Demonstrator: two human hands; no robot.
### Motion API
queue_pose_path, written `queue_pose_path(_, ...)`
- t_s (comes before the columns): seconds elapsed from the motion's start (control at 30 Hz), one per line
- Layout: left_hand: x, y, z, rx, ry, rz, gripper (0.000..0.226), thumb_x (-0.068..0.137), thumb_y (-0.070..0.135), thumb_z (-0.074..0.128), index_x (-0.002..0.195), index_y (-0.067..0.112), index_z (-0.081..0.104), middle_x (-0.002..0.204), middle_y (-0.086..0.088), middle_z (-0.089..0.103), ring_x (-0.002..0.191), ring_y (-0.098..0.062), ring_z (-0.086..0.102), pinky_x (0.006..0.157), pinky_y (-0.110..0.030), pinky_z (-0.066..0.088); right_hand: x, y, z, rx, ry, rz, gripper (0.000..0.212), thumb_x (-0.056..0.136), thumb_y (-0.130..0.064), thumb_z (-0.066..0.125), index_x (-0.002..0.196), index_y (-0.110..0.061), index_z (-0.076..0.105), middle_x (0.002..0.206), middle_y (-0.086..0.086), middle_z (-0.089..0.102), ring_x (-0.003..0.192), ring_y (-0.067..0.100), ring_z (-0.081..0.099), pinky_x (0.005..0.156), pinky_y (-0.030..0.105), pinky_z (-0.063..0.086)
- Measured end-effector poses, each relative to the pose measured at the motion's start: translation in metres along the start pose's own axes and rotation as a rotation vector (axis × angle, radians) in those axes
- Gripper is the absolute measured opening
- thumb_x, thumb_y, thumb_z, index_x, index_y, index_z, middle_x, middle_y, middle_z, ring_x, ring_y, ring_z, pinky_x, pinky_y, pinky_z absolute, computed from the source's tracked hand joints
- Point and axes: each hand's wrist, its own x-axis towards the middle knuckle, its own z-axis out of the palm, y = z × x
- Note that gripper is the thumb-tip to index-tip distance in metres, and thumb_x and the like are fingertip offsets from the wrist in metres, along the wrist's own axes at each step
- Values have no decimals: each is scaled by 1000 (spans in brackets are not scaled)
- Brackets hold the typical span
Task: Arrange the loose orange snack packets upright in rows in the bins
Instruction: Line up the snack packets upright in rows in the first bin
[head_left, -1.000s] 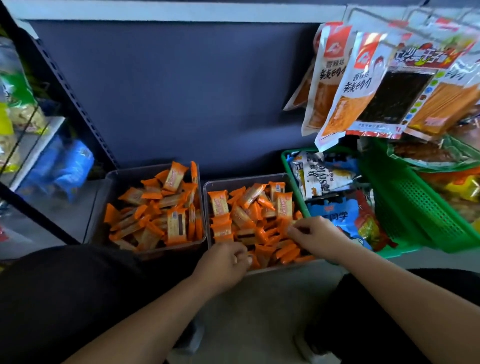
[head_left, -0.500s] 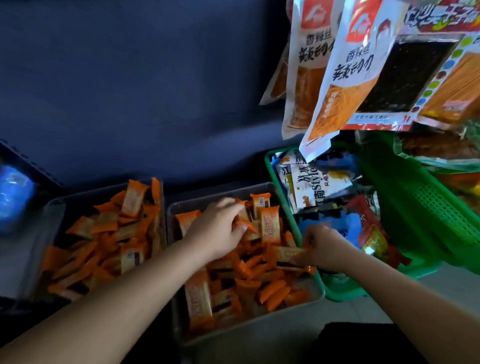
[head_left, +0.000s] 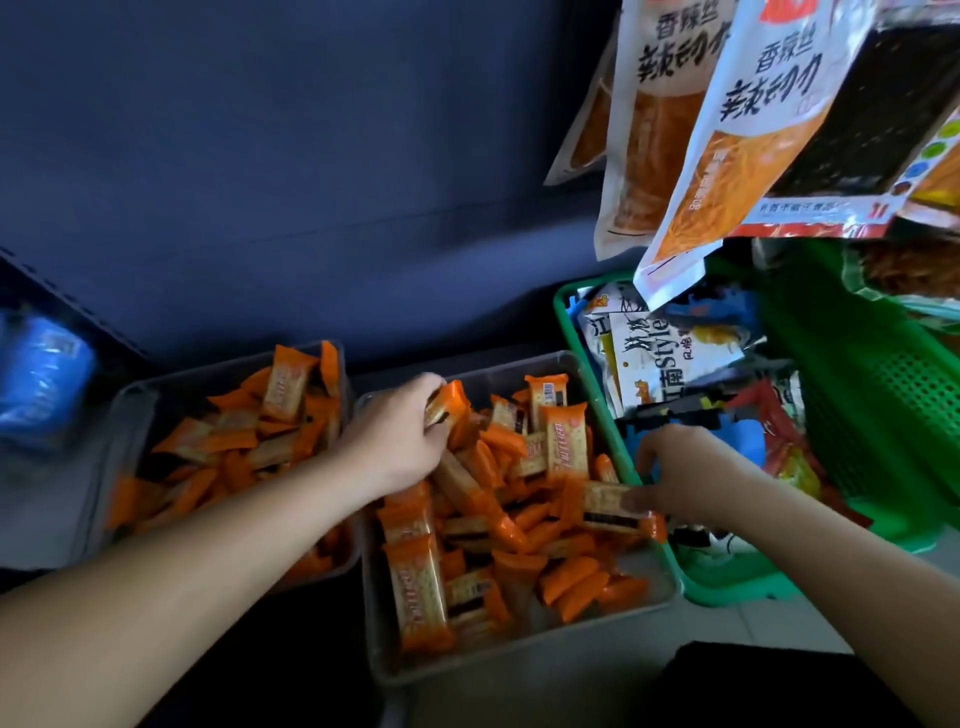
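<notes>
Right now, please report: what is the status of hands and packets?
Left hand grips an orange packet in the middle bin. Right hand pinches a second packet at that bin's right wall. Most packets lie loose, few upright. Nothing blocks the hands.

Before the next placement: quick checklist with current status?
1. Left hand grips left-hand packet: ok.
2. Right hand pinches right-hand packet: ok.
3. Centre bin packets upright in rows: not ok, mostly a loose heap, a few standing at the back.
4. Left bin packets in rows: not ok, jumbled.
5. Gap between right-hand packet and green basket: cannot tell.
</notes>
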Motion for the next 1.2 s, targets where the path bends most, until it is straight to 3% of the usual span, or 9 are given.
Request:
queue_pose_path(0.13, -15, -13, -14, -125, -21, -84, 13, 89, 38, 76, 93, 30, 66, 82, 11, 71, 79, -12, 68, 75, -38, 57, -12, -11, -21, 48, -25, 13, 27, 90, -39, 79, 82, -13, 79, 77, 4, 78, 65, 14, 74, 65, 28, 61)
queue_pose_path(0.3, -21, -25, -11, -314, -29, -279, 54, 85, 34, 85, 132, 15, 66, 109, -10, 72, 89, -14, 66, 68, -19, 44, -35, -39, -26, 602, 19, -50, 23, 89, -21, 82, 78, -2, 76, 60, 2, 74, 48, 14, 64, 49, 24, 55)
queue_pose_path(0.4, -24, -32, -18, -176, -48, -253, 57, 92, 36, 77, 143, 18, 59, 112, -2, 72, 99, -19, 69, 80, -30, 53, -36, -74, 1, 742, -74, -89, 23, 91, -27, 80, 85, -6, 77, 66, 5, 74, 55, 16, 67, 54, 28, 58)
queue_pose_path(0.53, -30, -22, -36, -138, -29, -162, 38, 94, 36, 73, 129, 22, 69, 119, 2, 71, 109, -18, 68, 96, -35, 56, -26, -90, 13, 555, -207, -171, 25, 95, -45, 73, 84, -23, 74, 71, -2, 66, 63, 13, 65, 58, 29, 54)
queue_pose_path(0.67, -31, 4, -30, -123, -91, 4, 25, 95, 37, 71, 115, 23, 73, 107, 7, 69, 102, -14, 67, 89, -35, 56, -19, -59, -18, 406, 18, -127, 32, 94, -51, 70, 84, -21, 75, 79, -1, 71, 73, 15, 66, 67, 31, 54)
queue_pose_path(0.8, -11, 29, -6, 12, -163, 173, 43, 97, 45, 64, 135, 24, 65, 133, 6, 61, 124, -14, 58, 105, -34, 49, -9, -23, -30, 344, 163, -93, 46, 97, -48, 65, 72, -9, 64, 62, 5, 61, 57, 20, 58, 55, 28, 44)
queue_pose_path(0.93, 41, 53, 24, 79, -221, 238, 49, 97, 50, 63, 135, 19, 63, 138, 1, 60, 127, -20, 58, 103, -39, 50, 7, -2, -10, 479, 307, -120, 34, 99, -49, 61, 74, -26, 64, 65, -7, 62, 58, 13, 59, 53, 27, 46)
queue_pose_path(1.1, 84, 72, 68, 169, -430, 79, 98, 91, 64, 66, 166, 22, 18, 173, -7, 18, 158, -25, 19, 128, -42, 23, 34, 19, 4, 471, 256, -180, 26, 100, -45, 62, 78, -31, 64, 69, -8, 63, 64, 7, 59, 55, 18, 44)
queue_pose_path(1.2, 90, 73, 82, 217, -439, 56, 106, 82, 72, 70, 165, 26, 22, 166, -8, 24, 153, -30, 26, 122, -47, 33, 44, 26, 14, 427, 171, -209, 16, 97, -43, 66, 84, -36, 60, 80, -10, 62, 73, 8, 61, 64, 22, 48)
